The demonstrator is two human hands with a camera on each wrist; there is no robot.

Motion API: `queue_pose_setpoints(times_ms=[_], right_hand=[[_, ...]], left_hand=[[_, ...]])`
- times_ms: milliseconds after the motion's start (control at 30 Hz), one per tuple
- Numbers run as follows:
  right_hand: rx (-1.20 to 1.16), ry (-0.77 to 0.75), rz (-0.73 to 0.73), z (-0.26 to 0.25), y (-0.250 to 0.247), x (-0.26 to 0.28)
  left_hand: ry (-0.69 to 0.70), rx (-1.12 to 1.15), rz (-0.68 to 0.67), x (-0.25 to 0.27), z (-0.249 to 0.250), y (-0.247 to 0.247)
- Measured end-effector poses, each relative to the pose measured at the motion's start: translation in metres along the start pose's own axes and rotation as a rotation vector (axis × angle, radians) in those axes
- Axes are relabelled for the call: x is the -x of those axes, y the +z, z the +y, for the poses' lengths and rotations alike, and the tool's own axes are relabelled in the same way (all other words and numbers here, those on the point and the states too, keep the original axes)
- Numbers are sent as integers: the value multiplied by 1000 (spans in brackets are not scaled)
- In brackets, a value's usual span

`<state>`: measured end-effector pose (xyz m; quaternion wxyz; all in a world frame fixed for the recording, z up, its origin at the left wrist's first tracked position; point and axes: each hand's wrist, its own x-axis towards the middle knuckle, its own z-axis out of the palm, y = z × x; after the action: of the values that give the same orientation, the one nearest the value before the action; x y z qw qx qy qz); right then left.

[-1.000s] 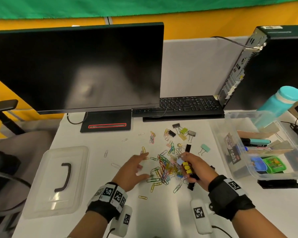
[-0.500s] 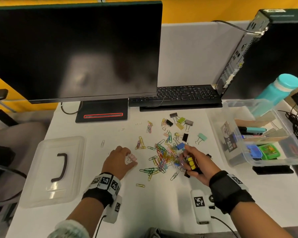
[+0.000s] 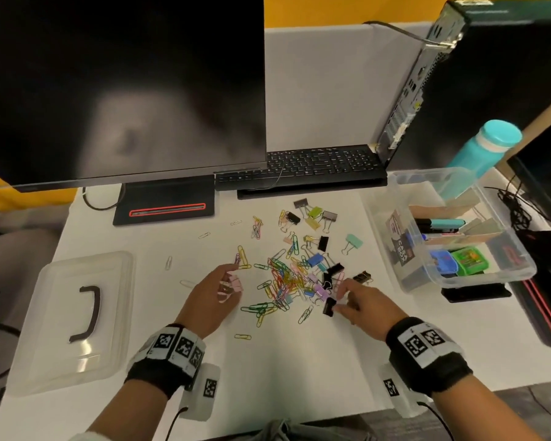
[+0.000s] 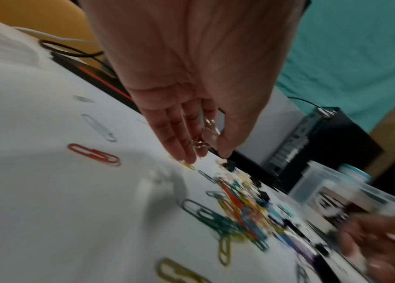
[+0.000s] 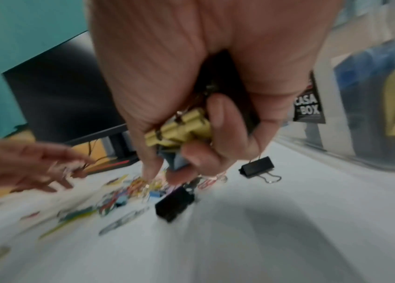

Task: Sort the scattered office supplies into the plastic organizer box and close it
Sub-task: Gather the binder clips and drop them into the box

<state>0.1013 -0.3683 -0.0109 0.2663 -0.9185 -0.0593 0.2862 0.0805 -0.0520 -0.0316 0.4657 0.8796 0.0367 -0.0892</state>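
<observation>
A heap of coloured paper clips (image 3: 280, 281) and binder clips (image 3: 315, 259) lies mid-desk. My left hand (image 3: 217, 291) hovers at the heap's left edge and holds a pink binder clip (image 3: 234, 283) with silver wire handles (image 4: 206, 134) between thumb and fingers. My right hand (image 3: 360, 300) is at the heap's right edge, curled round several binder clips, yellow ones (image 5: 179, 128) among them; its fingertips reach down by a black binder clip (image 3: 329, 306). The clear organizer box (image 3: 404, 281) stands open at the right, with pens and small cases in it.
The box's clear lid (image 3: 74, 316) with a black handle lies at the left. A monitor (image 3: 121, 90), a keyboard (image 3: 299, 167) and a computer tower (image 3: 474, 84) stand behind. A teal bottle (image 3: 484, 148) is behind the box. Stray paper clips (image 3: 168, 263) dot the desk.
My left hand closed and picked up the pink binder clip, now lifted at the heap's left edge. My right hand, still gripping its clips, shifted right and reached toward the black clip.
</observation>
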Motion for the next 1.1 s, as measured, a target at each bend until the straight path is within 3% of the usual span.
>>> queue_pose_setpoints(times_ms=[100,233,300,400,533,633,700,933,1100], right_hand=[[241,19,4,-10,11,-1],[351,49,-7,-20,22,-7],[399,81,-31,-22,25,-7],[397,95,-67,-18,25,-5],[99,93,-109,-3,11,1],[-355,112,-130,6,-7,10],[-525,121,-116,9,-22,15],[-760,18,-62,6,-64,30],[-815,-3,-65,4,-84,37]], left_hand=[[171,-78,-112,3,19,19],[335,-253,-289,2,52,53],[354,-271,-310,-5,65,67],[256,-165,-266,-17,76,77],[188,-194,-236,-30,77,81],[223,-279,-321,-35,78,85],[255,-387,-388,-40,81,91],[363,-687,-509,-53,92,111],[351,-549,-431,-52,91,112]])
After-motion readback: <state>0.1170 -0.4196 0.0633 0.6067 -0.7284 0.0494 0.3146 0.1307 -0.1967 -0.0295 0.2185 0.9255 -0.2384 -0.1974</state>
